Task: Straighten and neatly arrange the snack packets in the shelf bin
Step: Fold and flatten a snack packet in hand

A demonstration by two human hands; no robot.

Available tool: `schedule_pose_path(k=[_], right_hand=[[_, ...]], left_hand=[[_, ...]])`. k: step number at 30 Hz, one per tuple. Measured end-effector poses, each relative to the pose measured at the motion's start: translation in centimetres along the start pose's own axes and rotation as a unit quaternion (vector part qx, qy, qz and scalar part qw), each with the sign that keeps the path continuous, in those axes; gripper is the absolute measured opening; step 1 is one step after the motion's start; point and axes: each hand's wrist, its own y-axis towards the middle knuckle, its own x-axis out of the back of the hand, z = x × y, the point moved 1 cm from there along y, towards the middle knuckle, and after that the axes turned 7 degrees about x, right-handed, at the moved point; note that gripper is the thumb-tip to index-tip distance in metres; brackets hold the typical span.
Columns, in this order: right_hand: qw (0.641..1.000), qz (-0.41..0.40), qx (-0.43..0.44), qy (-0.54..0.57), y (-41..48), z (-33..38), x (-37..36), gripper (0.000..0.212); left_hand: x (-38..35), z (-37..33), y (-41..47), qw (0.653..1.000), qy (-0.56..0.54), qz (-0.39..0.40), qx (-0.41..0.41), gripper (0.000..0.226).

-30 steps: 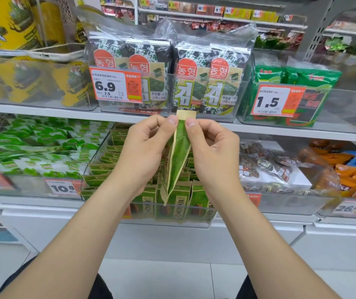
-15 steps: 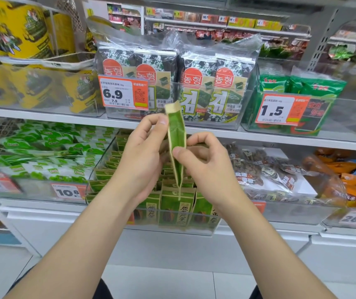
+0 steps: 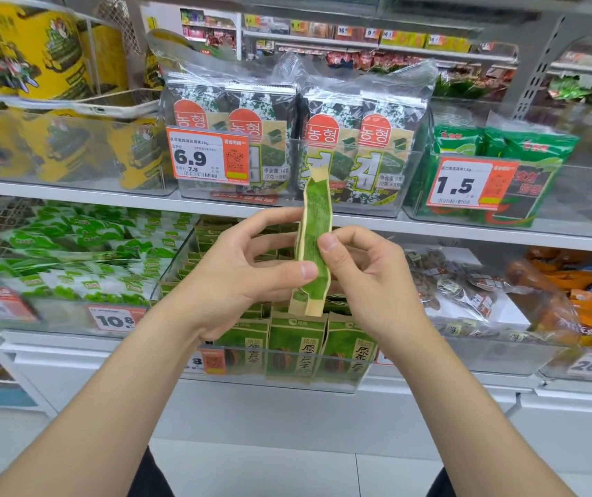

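Note:
A narrow green and tan snack packet (image 3: 314, 227) stands upright in the air, edge-on, above the clear shelf bin (image 3: 179, 281). My left hand (image 3: 248, 267) pinches its lower part, thumb against the green face. My right hand (image 3: 366, 278) pinches it from the right, thumb tip on its middle. Inside the bin stand several matching green packets (image 3: 296, 344) in rows, their fronts facing me. The rows behind my hands are hidden.
White and green packets (image 3: 68, 260) fill the bin to the left. A bin with clear nut bags (image 3: 466, 285) sits to the right, orange packs (image 3: 588, 299) beyond. The upper shelf (image 3: 72, 195) carries seaweed packs (image 3: 327, 138) and price tags (image 3: 208, 156).
Both hands have slid down the packet from its top. The packet has turned from a slanting to an upright position, its top now free above my fingers. The camera has moved closer.

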Motion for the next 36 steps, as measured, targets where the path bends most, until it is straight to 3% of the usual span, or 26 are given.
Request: schedule_pose_path(k=[6, 12, 19, 23, 30, 31, 34, 36], right_hand=[[0.996, 0.054, -0.034, 0.059, -0.3, 0.2, 0.1, 0.020], [0.984, 0.151, -0.052, 0.082, -0.1, -0.1, 1.0, 0.040], [0.986, 0.156, -0.022, 0.053, 0.1, -1.2, 0.7, 0.029], [0.984, 0.176, 0.005, -0.026, -0.1, -1.1, 0.3, 0.017], [0.986, 0.108, -0.115, -0.055, -0.5, -0.2, 0.0, 0.021], [0.983, 0.111, -0.129, -0.064, -0.4, -0.3, 0.0, 0.017], [0.972, 0.121, -0.181, -0.092, -0.3, -0.7, 0.4, 0.017], [0.968, 0.125, -0.192, -0.104, -0.3, -0.7, 0.6, 0.016]], left_hand=[[0.8, 0.3, -0.1, 1.000, -0.016, -0.016, -0.006, 0.071], [1.6, 0.7, -0.1, 1.000, -0.010, -0.015, 0.001, 0.072], [2.0, 1.0, 0.0, 1.000, -0.017, -0.006, 0.012, 0.067], [1.8, 1.2, 0.4, 0.994, -0.019, -0.112, -0.003, 0.060], [1.4, 2.3, 0.9, 0.979, 0.042, -0.197, -0.017, 0.095], [1.3, 2.4, 0.9, 0.979, 0.055, -0.194, -0.018, 0.086], [1.3, 2.1, 0.9, 0.981, 0.067, -0.180, -0.027, 0.023], [1.2, 2.0, 0.8, 0.983, 0.055, -0.174, -0.008, 0.026]])
